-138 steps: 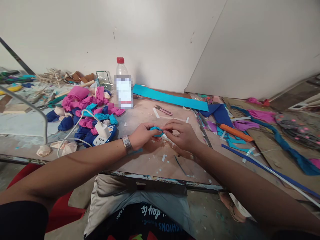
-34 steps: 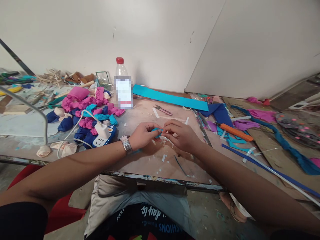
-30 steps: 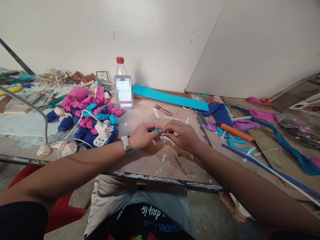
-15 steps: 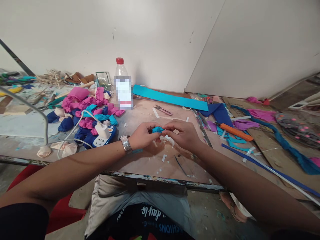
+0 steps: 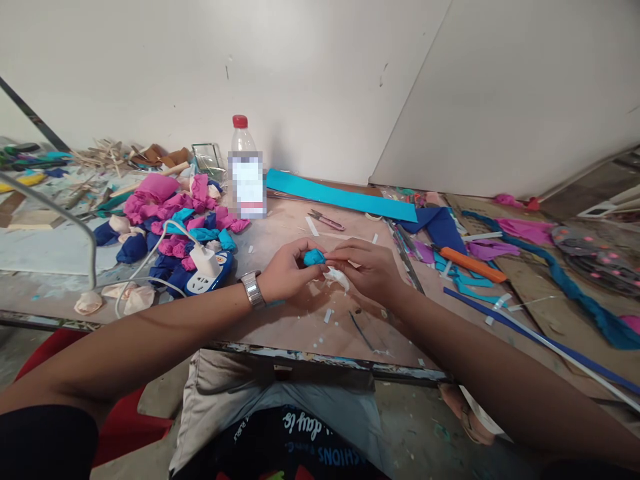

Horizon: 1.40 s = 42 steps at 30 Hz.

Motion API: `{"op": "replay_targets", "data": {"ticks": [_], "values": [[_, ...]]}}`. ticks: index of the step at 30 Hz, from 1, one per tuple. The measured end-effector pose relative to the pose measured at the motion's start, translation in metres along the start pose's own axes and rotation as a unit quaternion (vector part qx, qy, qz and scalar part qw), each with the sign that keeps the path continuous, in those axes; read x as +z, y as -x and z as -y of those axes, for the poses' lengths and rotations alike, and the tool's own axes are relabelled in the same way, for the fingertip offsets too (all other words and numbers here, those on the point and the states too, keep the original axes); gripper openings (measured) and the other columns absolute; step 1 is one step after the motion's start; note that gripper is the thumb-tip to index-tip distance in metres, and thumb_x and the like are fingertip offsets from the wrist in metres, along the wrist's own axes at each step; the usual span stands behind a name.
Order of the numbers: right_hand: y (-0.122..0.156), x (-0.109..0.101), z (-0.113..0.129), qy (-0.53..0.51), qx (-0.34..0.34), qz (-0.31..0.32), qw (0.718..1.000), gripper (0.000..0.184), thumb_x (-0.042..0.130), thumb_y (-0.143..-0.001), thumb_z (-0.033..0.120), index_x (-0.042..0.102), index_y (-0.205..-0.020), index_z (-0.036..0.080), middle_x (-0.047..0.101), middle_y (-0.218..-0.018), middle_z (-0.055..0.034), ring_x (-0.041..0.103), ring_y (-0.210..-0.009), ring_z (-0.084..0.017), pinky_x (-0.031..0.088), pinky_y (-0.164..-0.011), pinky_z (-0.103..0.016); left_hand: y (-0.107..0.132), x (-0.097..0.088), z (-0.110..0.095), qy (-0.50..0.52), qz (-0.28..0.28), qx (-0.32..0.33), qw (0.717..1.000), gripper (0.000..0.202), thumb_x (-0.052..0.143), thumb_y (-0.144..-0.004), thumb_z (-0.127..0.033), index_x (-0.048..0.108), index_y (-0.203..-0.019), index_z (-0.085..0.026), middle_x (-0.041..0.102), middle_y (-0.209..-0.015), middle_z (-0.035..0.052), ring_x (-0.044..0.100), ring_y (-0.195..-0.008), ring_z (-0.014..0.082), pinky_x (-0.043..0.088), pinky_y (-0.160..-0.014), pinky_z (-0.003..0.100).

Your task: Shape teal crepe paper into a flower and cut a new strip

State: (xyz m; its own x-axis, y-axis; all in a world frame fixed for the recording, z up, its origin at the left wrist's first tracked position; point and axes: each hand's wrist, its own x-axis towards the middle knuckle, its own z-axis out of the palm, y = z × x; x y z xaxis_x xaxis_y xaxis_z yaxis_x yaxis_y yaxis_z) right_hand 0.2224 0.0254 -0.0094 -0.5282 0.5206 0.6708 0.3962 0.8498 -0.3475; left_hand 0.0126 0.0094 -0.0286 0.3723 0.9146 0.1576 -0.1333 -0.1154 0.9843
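Observation:
Both my hands meet over the middle of the worktable (image 5: 280,320). My left hand (image 5: 286,273), a metal watch on its wrist, pinches a small rolled-up turquoise fabric piece (image 5: 315,257). My right hand (image 5: 367,270) is closed on the same piece from the right, fingertips touching it. A white strip (image 5: 338,277) curls out under my right fingers. Small white scraps lie on the table below the hands.
A pile of pink, blue and turquoise fabric rolls (image 5: 170,220) lies left, with a power strip and white charger (image 5: 205,263). A plastic bottle (image 5: 246,170), small snips (image 5: 326,220), a turquoise sheet (image 5: 345,195), an orange knife (image 5: 473,265) and fabric strips lie behind and right.
The turquoise piece has been rolled tighter and lifted slightly between my fingers. The white strip now shows more below my right hand. Both hands stay in place.

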Motion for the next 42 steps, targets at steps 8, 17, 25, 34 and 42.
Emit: {"op": "replay_targets", "data": {"ticks": [8,17,25,34,42], "values": [[0.001,0.0,-0.002,0.04,-0.08,0.025,0.996,0.019,0.066,-0.097,0.018,0.076,-0.112,0.023,0.079,-0.097,-0.007,0.075,-0.084,-0.017,0.062,-0.072,-0.028,-0.002,-0.003,0.003,0.021,-0.004,-0.031,0.999,0.031,0.081,-0.077,-0.028,0.063,-0.096,-0.012,0.073,-0.083,0.0047,0.07,-0.068,0.0126,0.058,-0.071,0.027],[0.0,0.002,0.006,0.018,0.019,0.004,1.0,0.011,0.066,-0.097,0.023,0.076,-0.101,0.021,0.08,-0.094,-0.0055,0.075,-0.084,-0.018,0.059,-0.077,-0.03,-0.002,-0.001,0.005,0.02,0.003,0.005,1.0,0.044,0.088,-0.075,-0.038,0.062,-0.101,-0.015,0.068,-0.084,0.0008,0.067,-0.073,0.0124,0.057,-0.072,0.027],[0.001,0.004,0.008,-0.045,0.126,0.001,0.991,0.009,0.073,-0.091,0.03,0.078,-0.095,0.023,0.08,-0.089,-0.0035,0.073,-0.076,-0.018,0.056,-0.071,-0.029,0.0,-0.003,0.005,-0.023,-0.008,0.038,0.999,0.042,0.081,-0.081,-0.046,0.064,-0.102,-0.014,0.068,-0.087,0.0035,0.066,-0.075,0.0136,0.055,-0.073,0.028],[-0.004,0.0,0.017,-0.066,0.128,-0.009,0.99,0.011,0.069,-0.092,0.027,0.076,-0.087,0.021,0.077,-0.082,-0.0028,0.069,-0.073,-0.016,0.053,-0.07,-0.029,0.001,0.001,-0.002,0.026,-0.003,0.046,0.999,0.042,0.084,-0.079,-0.046,0.062,-0.097,-0.015,0.069,-0.085,0.0028,0.068,-0.072,0.013,0.056,-0.073,0.028],[-0.003,0.005,0.016,-0.249,0.252,-0.016,0.935,0.026,0.077,-0.087,0.045,0.075,-0.089,0.019,0.076,-0.075,-0.0032,0.07,-0.068,-0.017,0.056,-0.065,-0.029,0.001,0.004,-0.004,0.07,0.003,0.059,0.996,0.042,0.088,-0.076,-0.041,0.064,-0.098,-0.015,0.07,-0.084,0.0026,0.069,-0.075,0.0129,0.057,-0.074,0.027]]}}
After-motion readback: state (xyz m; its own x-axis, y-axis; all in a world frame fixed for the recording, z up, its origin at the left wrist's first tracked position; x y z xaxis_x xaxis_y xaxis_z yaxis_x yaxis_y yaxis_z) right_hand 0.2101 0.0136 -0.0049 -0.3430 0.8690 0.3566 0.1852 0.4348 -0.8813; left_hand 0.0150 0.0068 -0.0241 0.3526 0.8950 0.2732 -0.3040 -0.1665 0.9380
